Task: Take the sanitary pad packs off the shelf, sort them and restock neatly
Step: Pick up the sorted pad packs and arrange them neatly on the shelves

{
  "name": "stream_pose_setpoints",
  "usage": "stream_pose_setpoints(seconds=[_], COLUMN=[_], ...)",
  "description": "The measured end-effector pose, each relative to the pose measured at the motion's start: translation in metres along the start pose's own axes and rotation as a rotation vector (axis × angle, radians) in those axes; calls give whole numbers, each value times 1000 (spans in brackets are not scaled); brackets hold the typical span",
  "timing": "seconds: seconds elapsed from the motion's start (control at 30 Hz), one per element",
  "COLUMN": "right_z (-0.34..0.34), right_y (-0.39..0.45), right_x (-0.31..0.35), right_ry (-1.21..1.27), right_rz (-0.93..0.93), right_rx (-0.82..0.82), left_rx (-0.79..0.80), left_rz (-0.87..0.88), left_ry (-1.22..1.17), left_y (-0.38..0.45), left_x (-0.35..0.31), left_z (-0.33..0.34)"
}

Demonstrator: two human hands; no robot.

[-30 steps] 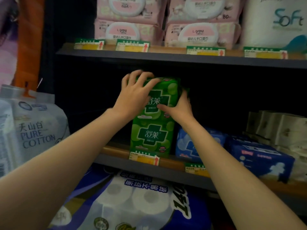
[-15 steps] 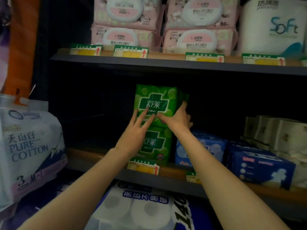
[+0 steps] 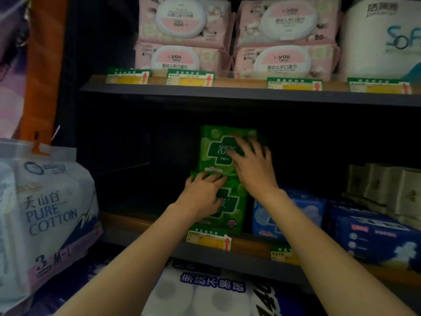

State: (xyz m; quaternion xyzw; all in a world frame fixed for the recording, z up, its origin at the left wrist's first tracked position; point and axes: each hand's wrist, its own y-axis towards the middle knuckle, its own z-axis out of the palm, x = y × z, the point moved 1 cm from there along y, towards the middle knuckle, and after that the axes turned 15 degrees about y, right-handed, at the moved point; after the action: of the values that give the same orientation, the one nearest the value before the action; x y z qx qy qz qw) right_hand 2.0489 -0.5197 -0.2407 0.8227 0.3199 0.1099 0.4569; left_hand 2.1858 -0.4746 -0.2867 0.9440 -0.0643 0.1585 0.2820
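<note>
Right hand (image 3: pixel 252 166) has slid up since half a second ago, fingers now spread flat on the upper green pack (image 3: pixel 218 149); left hand (image 3: pixel 201 195) has shifted onto the lower green pack (image 3: pixel 230 210), fingers straight, pressing. Two green packs, stacked on the shelf (image 3: pixel 141 226). Right of the hands: two blue packs (image 3: pixel 303 213). Above: four pink wipe packs (image 3: pixel 184 17).
</note>
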Motion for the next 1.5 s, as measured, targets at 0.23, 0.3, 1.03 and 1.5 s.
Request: stream_pose_setpoints(seconds=[0.23,0.3,1.03,1.5], right_z=[7,8,21,64], right_y=[22,31,14,16], right_x=[-14,-16,-31,-95], right_ry=[16,70,565,1036], right_rz=[217,228,463,800], right_rx=[430,480,131,254], left_rx=[-55,-46,18,234], left_rz=[-38,-26,-77,-249], left_ry=[-22,-42,-87,-16], left_y=[-3,-4,1,56], left_x=[0,-1,-3,-9], left_z=[4,3,-5,-8])
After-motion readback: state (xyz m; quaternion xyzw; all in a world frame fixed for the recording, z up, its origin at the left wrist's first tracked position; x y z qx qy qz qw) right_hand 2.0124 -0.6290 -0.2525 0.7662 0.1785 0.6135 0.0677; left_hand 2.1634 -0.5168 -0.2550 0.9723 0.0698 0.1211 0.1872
